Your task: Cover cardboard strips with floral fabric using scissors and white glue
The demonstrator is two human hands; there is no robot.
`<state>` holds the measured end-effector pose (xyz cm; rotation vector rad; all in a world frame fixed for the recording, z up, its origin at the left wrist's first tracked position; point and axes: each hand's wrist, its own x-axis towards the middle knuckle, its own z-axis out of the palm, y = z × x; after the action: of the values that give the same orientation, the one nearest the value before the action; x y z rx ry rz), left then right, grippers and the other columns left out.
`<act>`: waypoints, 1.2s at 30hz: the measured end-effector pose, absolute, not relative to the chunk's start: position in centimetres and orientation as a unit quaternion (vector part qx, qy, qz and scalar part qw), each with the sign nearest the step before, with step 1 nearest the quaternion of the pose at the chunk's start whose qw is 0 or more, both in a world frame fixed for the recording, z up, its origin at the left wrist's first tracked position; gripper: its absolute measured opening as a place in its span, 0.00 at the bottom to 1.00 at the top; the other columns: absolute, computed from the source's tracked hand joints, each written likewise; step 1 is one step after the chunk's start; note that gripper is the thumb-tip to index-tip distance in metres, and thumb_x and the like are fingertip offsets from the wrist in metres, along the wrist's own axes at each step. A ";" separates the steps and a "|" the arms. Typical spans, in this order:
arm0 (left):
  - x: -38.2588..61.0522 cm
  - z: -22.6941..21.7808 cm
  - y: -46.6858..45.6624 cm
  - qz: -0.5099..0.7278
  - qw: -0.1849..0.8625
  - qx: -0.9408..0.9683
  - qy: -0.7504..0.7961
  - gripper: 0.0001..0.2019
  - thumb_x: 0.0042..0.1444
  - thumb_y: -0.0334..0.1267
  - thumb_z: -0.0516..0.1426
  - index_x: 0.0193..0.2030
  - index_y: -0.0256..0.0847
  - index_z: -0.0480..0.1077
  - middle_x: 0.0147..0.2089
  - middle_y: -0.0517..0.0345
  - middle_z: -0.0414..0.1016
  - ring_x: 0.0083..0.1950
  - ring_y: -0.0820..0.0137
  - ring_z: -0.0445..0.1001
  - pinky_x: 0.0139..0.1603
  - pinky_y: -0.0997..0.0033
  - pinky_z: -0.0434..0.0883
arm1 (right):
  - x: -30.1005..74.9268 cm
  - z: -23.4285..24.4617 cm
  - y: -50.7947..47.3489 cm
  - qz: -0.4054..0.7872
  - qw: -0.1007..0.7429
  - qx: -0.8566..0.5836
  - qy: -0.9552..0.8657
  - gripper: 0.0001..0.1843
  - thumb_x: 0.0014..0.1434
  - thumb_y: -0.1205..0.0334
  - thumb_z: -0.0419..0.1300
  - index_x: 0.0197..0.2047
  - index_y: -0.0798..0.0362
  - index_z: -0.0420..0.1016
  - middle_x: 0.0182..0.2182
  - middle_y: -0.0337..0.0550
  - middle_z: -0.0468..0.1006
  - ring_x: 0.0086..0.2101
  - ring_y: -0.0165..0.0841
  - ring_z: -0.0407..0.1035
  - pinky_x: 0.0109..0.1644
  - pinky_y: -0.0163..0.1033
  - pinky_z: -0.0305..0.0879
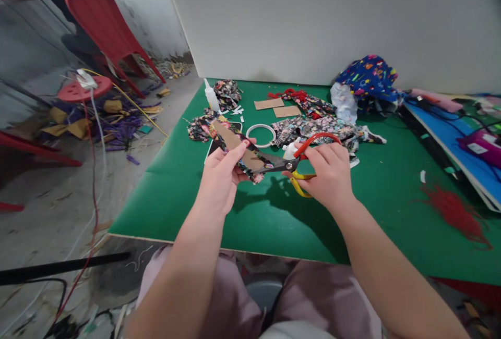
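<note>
My left hand [221, 174] pinches a brown cardboard strip wrapped in dark floral fabric [235, 146] and holds it above the green table [176, 193]. My right hand [329, 174] grips scissors [289, 164] with one red and one yellow handle. The blades point left and meet the fabric edge of the strip near my left thumb. Both hands hover over the table's front middle.
A white ring [261, 135], a glue bottle [211, 95], floral fabric scraps [313, 128], cardboard pieces [270, 103] and a blue patterned bundle [368, 78] lie behind. Red thread fluff [454, 211] lies at right. A red chair [105, 26] and a stool [84, 88] stand on the floor at left.
</note>
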<state>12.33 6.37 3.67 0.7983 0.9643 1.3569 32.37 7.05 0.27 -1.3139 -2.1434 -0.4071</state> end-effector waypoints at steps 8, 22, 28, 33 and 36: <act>12.5 3.4 6.4 0.580 0.615 0.341 0.412 0.11 0.47 0.37 0.58 0.38 0.36 0.70 0.32 0.58 0.73 0.22 0.74 0.71 0.15 0.76 0.70 | 32.3 0.4 7.1 -0.167 0.299 -0.481 -0.807 0.25 0.50 0.43 0.54 0.42 0.55 0.70 0.29 0.46 0.70 0.34 0.38 0.61 0.41 0.43 0.54; 12.3 3.5 6.5 0.581 0.602 0.344 0.426 0.11 0.48 0.37 0.58 0.39 0.37 0.71 0.31 0.57 0.73 0.22 0.73 0.71 0.16 0.76 0.70 | 32.2 0.4 6.9 -0.176 0.297 -0.492 -0.799 0.22 0.50 0.45 0.54 0.40 0.54 0.71 0.27 0.46 0.70 0.34 0.39 0.61 0.40 0.43 0.54; 12.3 3.4 6.5 0.586 0.604 0.338 0.422 0.10 0.47 0.36 0.58 0.38 0.38 0.71 0.34 0.58 0.74 0.23 0.74 0.71 0.15 0.76 0.70 | 32.2 0.3 7.0 -0.160 0.295 -0.494 -0.802 0.22 0.51 0.45 0.54 0.39 0.54 0.71 0.26 0.46 0.69 0.34 0.38 0.61 0.40 0.43 0.53; 12.3 3.3 6.5 0.584 0.609 0.340 0.416 0.10 0.47 0.36 0.58 0.37 0.38 0.71 0.34 0.57 0.74 0.23 0.74 0.71 0.15 0.77 0.70 | 32.2 0.3 7.1 -0.162 0.298 -0.487 -0.805 0.21 0.51 0.45 0.54 0.38 0.54 0.72 0.26 0.45 0.69 0.32 0.37 0.61 0.38 0.42 0.53; 12.3 3.2 6.6 0.580 0.607 0.345 0.420 0.10 0.48 0.37 0.58 0.38 0.37 0.71 0.33 0.56 0.74 0.23 0.74 0.71 0.16 0.77 0.70 | 32.2 0.3 7.1 -0.155 0.295 -0.490 -0.806 0.21 0.51 0.45 0.53 0.38 0.54 0.72 0.25 0.45 0.68 0.32 0.38 0.61 0.38 0.43 0.53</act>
<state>12.29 6.58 3.25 0.7969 0.9701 1.3419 32.16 7.09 0.30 -1.3037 -2.1438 -0.4112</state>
